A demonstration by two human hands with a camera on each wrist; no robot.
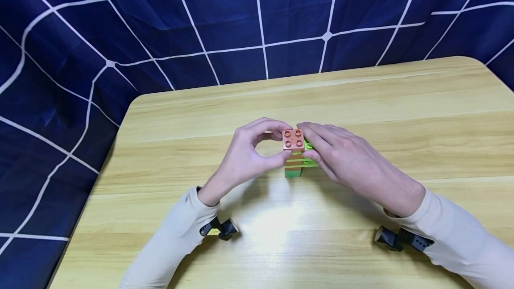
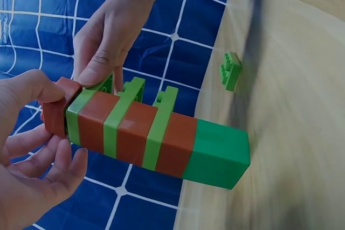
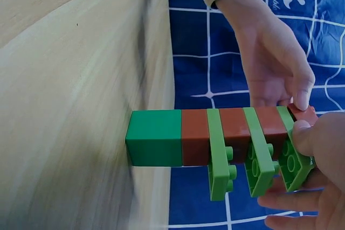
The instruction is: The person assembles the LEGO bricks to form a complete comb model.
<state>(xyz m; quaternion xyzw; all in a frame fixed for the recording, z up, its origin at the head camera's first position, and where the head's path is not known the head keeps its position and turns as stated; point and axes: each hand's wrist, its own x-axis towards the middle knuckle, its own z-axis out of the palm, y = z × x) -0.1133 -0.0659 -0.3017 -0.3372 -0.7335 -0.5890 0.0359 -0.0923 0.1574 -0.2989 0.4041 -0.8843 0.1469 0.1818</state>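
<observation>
A tower of toy building bricks [image 2: 137,127] stands upright on the table. Its base is a dark green brick [image 3: 155,137]; above it, reddish-brown bricks alternate with light green plates [image 3: 218,181] that jut out on the right. My left hand [image 1: 253,148] pinches the topmost reddish-brown brick [image 1: 293,142] between thumb and fingers. In the left wrist view that brick sits slightly tilted on the uppermost plate; whether it is pressed fully down, I cannot tell. My right hand [image 1: 345,157] grips the jutting part of the uppermost light green plate [image 3: 294,168], its fingers partly covering it.
A loose light green piece [image 2: 230,71] lies on the table beyond the tower, hidden in the head view. The wooden table [image 1: 180,124] reaches back to a blue cloth [image 1: 233,21] with white lines. Black wrist devices hang below both sleeves [image 1: 176,235].
</observation>
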